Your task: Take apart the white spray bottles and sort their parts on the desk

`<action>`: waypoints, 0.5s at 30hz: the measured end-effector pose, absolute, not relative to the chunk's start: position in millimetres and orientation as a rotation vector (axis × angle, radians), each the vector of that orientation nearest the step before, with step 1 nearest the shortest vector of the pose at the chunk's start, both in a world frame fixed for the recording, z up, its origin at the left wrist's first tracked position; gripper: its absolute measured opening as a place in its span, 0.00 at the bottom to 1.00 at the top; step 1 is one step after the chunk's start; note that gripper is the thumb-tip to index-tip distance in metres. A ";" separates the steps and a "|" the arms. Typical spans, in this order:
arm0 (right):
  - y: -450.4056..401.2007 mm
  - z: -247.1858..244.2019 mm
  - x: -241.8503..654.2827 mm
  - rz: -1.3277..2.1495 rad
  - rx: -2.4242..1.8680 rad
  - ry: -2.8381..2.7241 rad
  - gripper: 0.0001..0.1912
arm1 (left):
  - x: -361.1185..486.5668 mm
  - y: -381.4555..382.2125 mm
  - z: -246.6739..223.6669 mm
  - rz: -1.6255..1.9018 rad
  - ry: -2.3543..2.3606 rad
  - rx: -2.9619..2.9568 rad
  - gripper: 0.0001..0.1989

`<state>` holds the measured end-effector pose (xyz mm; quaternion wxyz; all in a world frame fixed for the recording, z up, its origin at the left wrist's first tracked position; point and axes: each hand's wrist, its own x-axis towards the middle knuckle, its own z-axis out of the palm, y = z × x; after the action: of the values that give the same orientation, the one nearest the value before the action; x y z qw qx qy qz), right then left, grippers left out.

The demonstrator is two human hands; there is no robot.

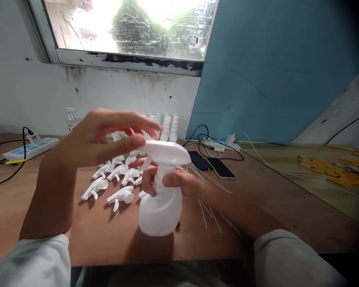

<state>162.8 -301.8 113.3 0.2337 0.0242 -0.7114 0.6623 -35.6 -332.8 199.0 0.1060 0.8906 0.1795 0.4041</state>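
A white spray bottle (160, 211) stands upright near the table's front edge, its trigger head (167, 153) on top with the nozzle end toward the left. My right hand (179, 181) is wrapped round the bottle's neck, thumb in front. My left hand (116, 131) is raised at the nozzle end, fingers stretched out and apart from the thumb, the thumb tip close to the head; whether it touches cannot be made out. Several loose white trigger heads (121, 196) lie on the table to the left, partly hidden behind my left hand and the bottle.
White bottles (174, 128) stand by the wall behind. Thin white tubes (215, 219) lie on the brown table (107, 243) at the right. Farther back are two phones (220, 167), cables and a power strip (32, 149). A clear bottle (71, 118) stands back left.
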 end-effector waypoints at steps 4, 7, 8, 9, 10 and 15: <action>-301.1 109.1 162.0 1.902 0.122 -1.890 0.18 | -49.8 -328.4 203.1 1.514 0.688 2.535 0.08; -301.7 108.9 162.4 1.827 0.053 -1.882 0.17 | -58.1 -323.7 204.8 1.598 0.790 2.495 0.07; -302.4 109.4 162.8 1.792 0.035 -1.884 0.17 | -59.9 -322.0 204.9 1.610 0.806 2.485 0.08; -303.1 110.1 163.4 1.763 0.026 -1.891 0.16 | -61.1 -320.2 204.8 1.617 0.803 2.480 0.08; -304.0 110.7 164.0 1.749 0.015 -1.905 0.16 | -61.6 -318.6 204.4 1.609 0.799 2.477 0.08; -306.4 111.9 166.5 1.720 0.001 -1.945 0.15 | -56.2 -315.4 201.4 1.504 0.789 2.511 0.09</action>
<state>166.5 -306.4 111.9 0.2692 0.0005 -0.7214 0.6381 -56.2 -315.4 201.4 0.0551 0.8270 0.2599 0.4955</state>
